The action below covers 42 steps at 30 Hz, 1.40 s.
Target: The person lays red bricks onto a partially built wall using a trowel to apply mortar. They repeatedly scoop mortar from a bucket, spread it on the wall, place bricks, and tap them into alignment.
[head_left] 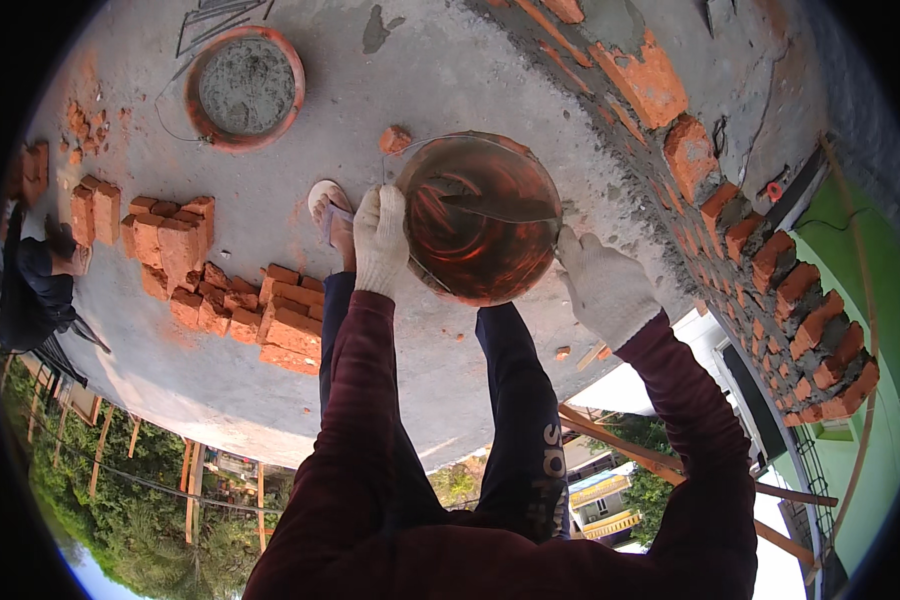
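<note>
A round reddish-brown basin (480,270) with a wire handle is held in front of my legs. A trowel (500,207) lies inside it, over what looks like reddish, swirled water. My left hand (381,235), in a white knitted glove, is closed on the basin's left rim near the wire. On the opposite side, my gloved right hand (607,287) grips the right rim with its fingertips; the thumb is partly hidden.
A second basin (247,90) full of grey mortar stands at the upper left. Stacked bricks (170,240) and more bricks (292,318) lie to the left. A brick wall (710,200) curves along the right. Another person's foot (70,258) shows at far left.
</note>
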Each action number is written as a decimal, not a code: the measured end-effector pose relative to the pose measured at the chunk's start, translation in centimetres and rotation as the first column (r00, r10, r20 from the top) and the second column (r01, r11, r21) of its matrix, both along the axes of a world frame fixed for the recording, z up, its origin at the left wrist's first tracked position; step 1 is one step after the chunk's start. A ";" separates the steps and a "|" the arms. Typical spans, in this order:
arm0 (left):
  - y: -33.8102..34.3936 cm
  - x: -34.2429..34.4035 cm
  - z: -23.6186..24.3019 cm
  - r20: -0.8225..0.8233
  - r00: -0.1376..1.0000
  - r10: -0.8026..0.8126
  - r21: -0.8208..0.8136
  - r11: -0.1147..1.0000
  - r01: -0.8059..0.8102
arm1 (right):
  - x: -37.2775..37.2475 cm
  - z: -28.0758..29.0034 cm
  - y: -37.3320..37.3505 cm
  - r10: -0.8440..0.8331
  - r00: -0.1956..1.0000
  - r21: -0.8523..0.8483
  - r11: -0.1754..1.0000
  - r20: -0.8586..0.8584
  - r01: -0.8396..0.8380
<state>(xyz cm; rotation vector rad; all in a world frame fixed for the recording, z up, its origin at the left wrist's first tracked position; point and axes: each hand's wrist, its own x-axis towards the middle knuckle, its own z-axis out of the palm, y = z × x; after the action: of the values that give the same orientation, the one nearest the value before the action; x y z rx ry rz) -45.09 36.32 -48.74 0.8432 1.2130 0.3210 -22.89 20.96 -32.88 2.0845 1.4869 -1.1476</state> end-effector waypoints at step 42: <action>0.2 -0.3 2.6 0.153 0.987 0.048 0.012 0.999 -0.051 | -3.8 -8.9 -1.8 -0.672 0.507 -0.640 0.719 -0.540 0.271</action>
<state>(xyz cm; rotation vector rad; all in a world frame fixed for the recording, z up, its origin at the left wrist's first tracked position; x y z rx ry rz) -45.38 36.53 -46.17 0.7884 1.0911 0.4285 -26.66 19.15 -41.82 1.7448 0.6215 -2.5579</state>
